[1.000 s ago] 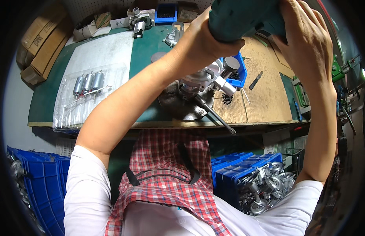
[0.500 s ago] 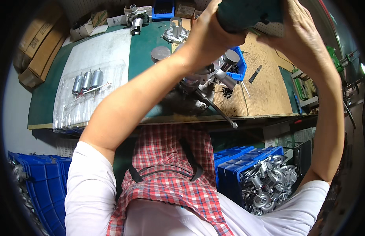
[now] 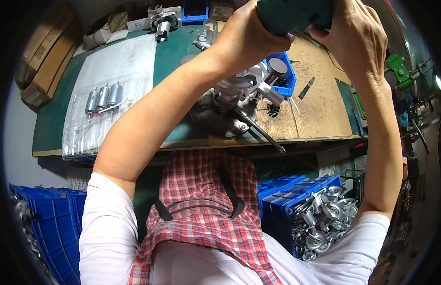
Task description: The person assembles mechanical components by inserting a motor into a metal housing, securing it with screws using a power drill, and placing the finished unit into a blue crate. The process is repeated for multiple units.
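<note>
Both my hands are raised at the top of the view, closed around a dark green rounded object that the upper edge cuts off; its kind does not show. My left hand grips its left side, and my right hand grips its right side. Below them a silver metal housing sits on a dark metal fixture at the bench's front edge. A long lever slants from the fixture toward me. Beside the housing is a round grey metal cap, partly over a blue bin.
Several small motors lie in a clear plastic tray at left. The blue bin holds black screws; loose black screws and a black-handled tool lie on cardboard. Blue crates of metal parts stand below the bench.
My hands and the green object have shifted slightly left. My left forearm now covers more of the round metal disc and the rear casting. The housing on the fixture shows more.
</note>
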Tool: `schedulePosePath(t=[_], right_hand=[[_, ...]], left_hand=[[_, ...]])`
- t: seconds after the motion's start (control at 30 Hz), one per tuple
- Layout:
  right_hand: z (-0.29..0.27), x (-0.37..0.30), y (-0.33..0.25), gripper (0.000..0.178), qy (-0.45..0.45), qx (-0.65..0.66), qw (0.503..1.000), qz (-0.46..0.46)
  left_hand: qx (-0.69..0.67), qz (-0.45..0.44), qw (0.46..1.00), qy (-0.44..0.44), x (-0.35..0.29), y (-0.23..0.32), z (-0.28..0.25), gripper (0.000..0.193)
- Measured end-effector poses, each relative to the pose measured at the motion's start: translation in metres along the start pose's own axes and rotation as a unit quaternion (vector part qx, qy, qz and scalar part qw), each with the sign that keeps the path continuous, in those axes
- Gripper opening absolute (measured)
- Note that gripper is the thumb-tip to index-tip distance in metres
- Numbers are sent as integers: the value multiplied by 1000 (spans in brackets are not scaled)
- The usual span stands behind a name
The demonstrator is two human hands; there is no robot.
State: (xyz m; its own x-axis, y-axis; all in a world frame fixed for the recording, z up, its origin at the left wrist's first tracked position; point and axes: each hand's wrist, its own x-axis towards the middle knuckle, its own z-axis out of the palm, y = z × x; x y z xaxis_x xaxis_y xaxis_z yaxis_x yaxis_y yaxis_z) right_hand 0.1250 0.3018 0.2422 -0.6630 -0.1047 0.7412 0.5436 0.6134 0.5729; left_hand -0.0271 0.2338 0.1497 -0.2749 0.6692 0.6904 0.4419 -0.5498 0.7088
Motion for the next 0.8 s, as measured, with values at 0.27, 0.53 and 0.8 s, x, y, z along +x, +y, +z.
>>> schedulePosePath(t=[0.27,0.53,0.8], right_hand=[[5,1,19,56,-16,62,997,-41],[34,-7,22,82,-5,178,983,-51],[59,-4,18,87,82,191,977,55]], left_hand=[[-49,5,999,-14,5,-5,4,49],[38,92,987,130,2,-10,22,41],[74,144,969,184,17,-8,25,33]])
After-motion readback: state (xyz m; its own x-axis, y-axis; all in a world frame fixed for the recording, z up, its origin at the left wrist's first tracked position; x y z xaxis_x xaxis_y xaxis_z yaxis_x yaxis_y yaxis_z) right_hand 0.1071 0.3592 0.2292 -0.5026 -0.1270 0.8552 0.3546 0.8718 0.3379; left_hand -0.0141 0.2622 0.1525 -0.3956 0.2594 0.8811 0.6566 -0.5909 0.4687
